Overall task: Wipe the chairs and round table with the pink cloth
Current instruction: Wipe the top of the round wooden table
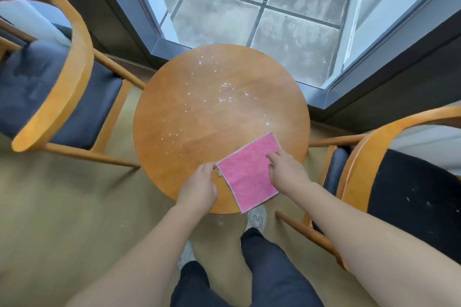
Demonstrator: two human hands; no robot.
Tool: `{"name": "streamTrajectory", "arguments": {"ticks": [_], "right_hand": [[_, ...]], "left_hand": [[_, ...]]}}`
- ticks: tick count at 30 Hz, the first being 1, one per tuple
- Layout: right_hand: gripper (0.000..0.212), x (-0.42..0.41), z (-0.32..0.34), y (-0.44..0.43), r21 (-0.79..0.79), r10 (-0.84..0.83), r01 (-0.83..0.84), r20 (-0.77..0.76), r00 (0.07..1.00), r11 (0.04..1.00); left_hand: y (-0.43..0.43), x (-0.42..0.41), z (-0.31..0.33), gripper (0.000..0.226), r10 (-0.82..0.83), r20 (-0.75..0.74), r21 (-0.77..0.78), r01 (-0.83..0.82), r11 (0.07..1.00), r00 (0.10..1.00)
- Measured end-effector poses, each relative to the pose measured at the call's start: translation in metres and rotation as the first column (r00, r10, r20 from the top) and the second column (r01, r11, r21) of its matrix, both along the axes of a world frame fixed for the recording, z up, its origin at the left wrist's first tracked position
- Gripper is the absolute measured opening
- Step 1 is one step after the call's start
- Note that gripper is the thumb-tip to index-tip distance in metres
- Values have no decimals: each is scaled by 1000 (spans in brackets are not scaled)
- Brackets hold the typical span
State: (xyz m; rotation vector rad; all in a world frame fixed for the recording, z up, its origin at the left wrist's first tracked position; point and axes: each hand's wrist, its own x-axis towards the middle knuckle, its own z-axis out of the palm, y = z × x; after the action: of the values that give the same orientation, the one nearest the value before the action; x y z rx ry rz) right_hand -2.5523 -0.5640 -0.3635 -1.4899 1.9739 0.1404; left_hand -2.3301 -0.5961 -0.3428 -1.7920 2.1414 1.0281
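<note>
A square pink terry cloth [249,172] lies spread flat on the near right part of the round wooden counter [199,112], one corner hanging just past the near rim. The left hand [199,187] rests at the cloth's left corner, fingers curled down at its edge; whether it pinches the fabric cannot be told. The right hand [287,167] lies on the cloth's right side, fingers bent and pressing down on it rather than closed around it. Scattered water droplets [224,87] glisten over the centre and far half of the counter, so the tabletop step appears to be only starting. A wooden chair with a dark blue cushion [50,87] stands to the left, and a second wooden chair with a black seat [411,194] to the right. The next move probably calls for flattening a palm on the cloth and sweeping it forward through the droplets, keeping it flat.
</note>
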Motion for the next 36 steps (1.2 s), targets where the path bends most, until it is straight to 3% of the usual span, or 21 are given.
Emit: {"name": "streamTrajectory", "arguments": {"ticks": [3, 6, 12, 16, 21, 26, 36], "right_hand": [[44, 14, -19, 0, 94, -198, 191, 78, 977, 977], [56, 39, -44, -11, 146, -424, 413, 53, 904, 899], [72, 78, -109, -28, 120, -619, 626, -95, 779, 770], [75, 84, -141, -32, 67, -660, 675, -155, 735, 735], [76, 45, -160, -28, -80, -647, 651, -247, 721, 755], [75, 6, -167, -43, -131, -583, 572, -301, 755, 809], [73, -26, -171, -90, -165, -261, 216, -338, 904, 962]], "left_hand": [[0, 8, -12, 42, 8, 39, -14, -8, 1000, 999], [-1, 20, -32, 41, 7, 63, -35, -5, 999, 998], [-11, 57, -90, 36, -52, 47, -115, 58, 992, 998], [-19, 95, -120, 36, -19, 66, -155, 29, 987, 998], [-37, 134, -148, 38, 65, 77, -236, -45, 971, 995], [-50, 134, -174, 48, 8, 28, -324, 2, 946, 1000], [-47, 133, -200, 51, -13, -58, -488, -17, 872, 998]]}}
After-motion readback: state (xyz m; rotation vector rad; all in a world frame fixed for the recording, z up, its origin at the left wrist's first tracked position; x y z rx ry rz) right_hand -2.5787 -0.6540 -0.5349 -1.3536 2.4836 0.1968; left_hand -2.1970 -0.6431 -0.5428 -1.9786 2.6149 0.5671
